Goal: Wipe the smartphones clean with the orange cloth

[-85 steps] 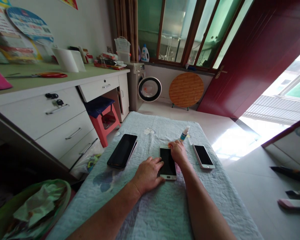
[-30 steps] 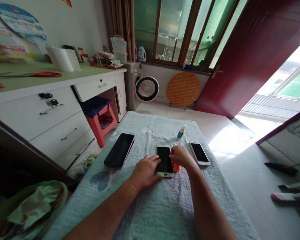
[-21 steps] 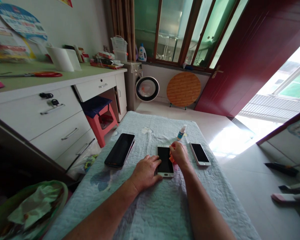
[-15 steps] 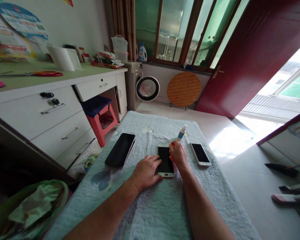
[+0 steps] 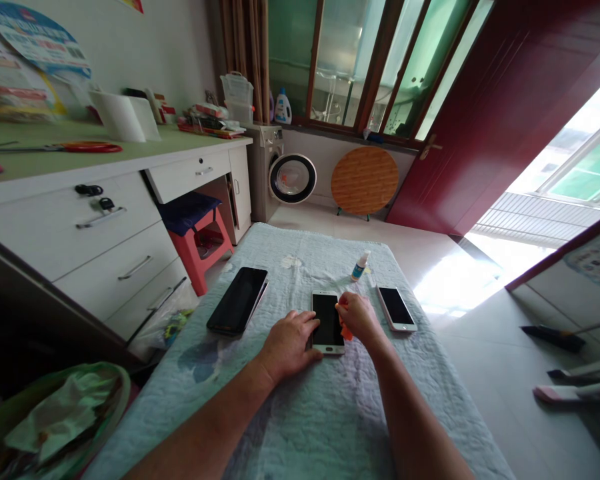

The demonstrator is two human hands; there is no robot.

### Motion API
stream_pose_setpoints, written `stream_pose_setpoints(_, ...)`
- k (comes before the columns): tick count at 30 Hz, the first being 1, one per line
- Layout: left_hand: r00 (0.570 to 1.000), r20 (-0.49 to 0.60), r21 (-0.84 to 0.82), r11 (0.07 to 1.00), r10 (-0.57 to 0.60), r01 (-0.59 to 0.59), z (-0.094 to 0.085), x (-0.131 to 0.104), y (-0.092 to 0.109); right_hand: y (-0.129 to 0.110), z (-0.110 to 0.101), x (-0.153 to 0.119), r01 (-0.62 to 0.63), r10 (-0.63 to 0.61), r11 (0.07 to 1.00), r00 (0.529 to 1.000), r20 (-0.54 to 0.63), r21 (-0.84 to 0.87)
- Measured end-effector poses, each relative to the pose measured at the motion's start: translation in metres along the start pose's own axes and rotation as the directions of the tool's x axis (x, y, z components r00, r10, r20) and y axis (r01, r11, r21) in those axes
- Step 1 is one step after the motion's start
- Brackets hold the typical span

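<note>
A white smartphone [image 5: 326, 321] with a dark screen lies on the quilted cloth between my hands. My left hand [image 5: 291, 341] rests at its left edge, fingers spread and the thumb along the lower end. In my right hand [image 5: 359, 313] an orange cloth [image 5: 347, 331] is pinched, held against the phone's right side. Right of that hand lies a second white phone [image 5: 397, 309], face up. A small spray bottle [image 5: 360, 265] stands beyond the hands. On the left lies a larger black phone [image 5: 238, 300], apparently stacked on another device.
The quilted cloth [image 5: 280, 427] covers the table. Left are a desk [image 5: 115, 233] with drawers, a red stool [image 5: 207, 250] and a waste bin [image 5: 125, 393]. A washing machine [image 5: 265, 150] with its door open stands behind, near a round wooden board [image 5: 365, 180].
My right hand has shifted slightly down along the phone's right side, and more of the orange cloth shows. My left hand keeps its place on the phone. The view has turned slightly.
</note>
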State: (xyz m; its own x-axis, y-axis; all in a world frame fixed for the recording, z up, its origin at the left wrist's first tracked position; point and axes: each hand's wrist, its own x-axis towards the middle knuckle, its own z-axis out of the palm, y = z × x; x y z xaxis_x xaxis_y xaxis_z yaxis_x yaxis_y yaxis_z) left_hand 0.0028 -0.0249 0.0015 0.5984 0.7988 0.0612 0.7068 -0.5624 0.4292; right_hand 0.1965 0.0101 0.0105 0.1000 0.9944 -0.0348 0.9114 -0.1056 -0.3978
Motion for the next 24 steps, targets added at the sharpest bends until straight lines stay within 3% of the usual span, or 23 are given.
stream_pose_setpoints(13,1.000,-0.002,0.025,1.000,-0.016,0.016,0.005,0.001,-0.003,-0.001,-0.013,-0.054,0.020,-0.021,1.000,0.990,0.138,0.005)
stream_pose_setpoints(24,1.000,-0.001,0.022,1.000,-0.015,0.015,0.003,0.001,-0.001,0.003,-0.013,-0.058,0.002,-0.017,0.997,0.979,0.203,0.074)
